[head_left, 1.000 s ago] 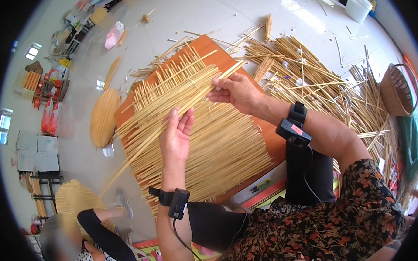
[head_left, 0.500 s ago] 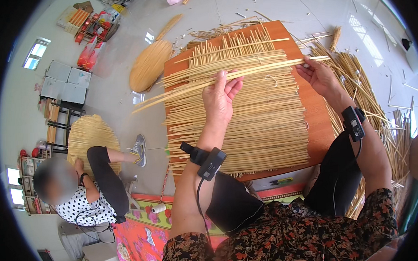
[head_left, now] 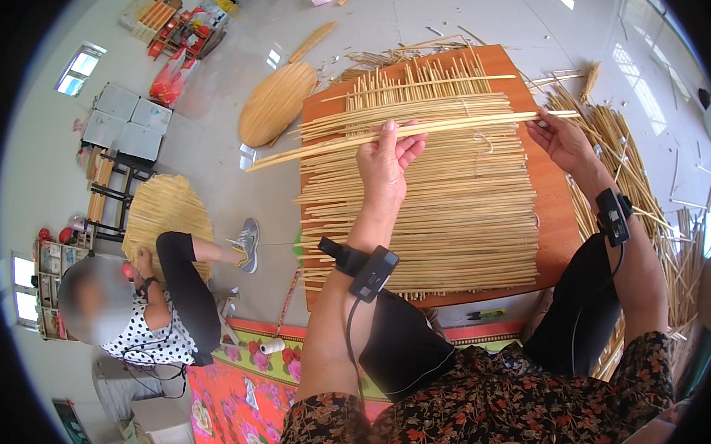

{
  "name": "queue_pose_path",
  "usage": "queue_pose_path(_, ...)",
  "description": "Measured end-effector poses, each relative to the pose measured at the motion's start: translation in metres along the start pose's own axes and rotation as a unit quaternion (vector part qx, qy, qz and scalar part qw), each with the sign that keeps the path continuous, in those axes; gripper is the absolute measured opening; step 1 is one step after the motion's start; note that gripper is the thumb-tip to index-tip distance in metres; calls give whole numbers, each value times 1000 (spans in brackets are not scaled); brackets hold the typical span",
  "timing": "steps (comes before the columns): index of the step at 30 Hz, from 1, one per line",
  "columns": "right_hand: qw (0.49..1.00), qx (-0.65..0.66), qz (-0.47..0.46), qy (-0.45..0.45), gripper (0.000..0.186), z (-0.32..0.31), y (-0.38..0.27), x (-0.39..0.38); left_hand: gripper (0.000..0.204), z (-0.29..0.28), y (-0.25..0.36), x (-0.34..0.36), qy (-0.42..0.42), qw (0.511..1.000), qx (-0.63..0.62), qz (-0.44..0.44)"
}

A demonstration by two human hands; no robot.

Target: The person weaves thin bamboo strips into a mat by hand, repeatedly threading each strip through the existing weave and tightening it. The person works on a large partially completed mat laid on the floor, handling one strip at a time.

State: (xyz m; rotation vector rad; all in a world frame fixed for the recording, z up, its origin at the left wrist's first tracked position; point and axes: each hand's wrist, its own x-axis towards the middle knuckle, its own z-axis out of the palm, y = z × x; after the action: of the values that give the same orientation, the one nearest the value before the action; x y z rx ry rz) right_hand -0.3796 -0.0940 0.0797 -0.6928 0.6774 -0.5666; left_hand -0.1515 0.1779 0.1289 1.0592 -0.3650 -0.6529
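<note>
A few long pale plant stalks (head_left: pixel 474 123) lie across both of my hands, above a low reddish-brown table (head_left: pixel 556 229). My left hand (head_left: pixel 383 165) pinches them near their middle between thumb and fingers. Toward their right end, my right hand (head_left: pixel 562 140) grips them with its fingertips. Beneath them is a flat mat of side-by-side stalks (head_left: pixel 427 235), with a loop of white string (head_left: pixel 485 143) on it. Beyond the hands, short upright-pointing stalks (head_left: pixel 413 80) fan toward the table's far edge, with one stalk laid across them.
Loose stalks (head_left: pixel 618 151) are heaped on the floor at the right. To the left, a person (head_left: pixel 157 310) sits holding a round stalk mat (head_left: pixel 164 210). A brown oval board (head_left: pixel 277 105) lies beyond the table's left corner. A white thread spool (head_left: pixel 274 345) rests on flowered cloth (head_left: pixel 244 397).
The held stalks' left ends, spread apart before, now lie close together. Both hands keep their grip. The whole view has shifted, so the scene sits further right and slightly lower.
</note>
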Motion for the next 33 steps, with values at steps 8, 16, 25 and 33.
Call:
queue_pose_path(8,999,25,-18,10,14,17,-1,-6,26,-8,1,3,-28,998,-38,33)
queue_pose_path(16,999,20,-20,35,18,18,-5,-13,26,-12,7,9,-24,999,4,40)
queue_pose_path(25,998,30,-20,52,18,19,-4,-12,24,-7,6,8,-4,999,5,35)
queue_pose_path(33,998,24,-25,60,18,19,-4,-13,33,-4,6,5,30,998,47,29)
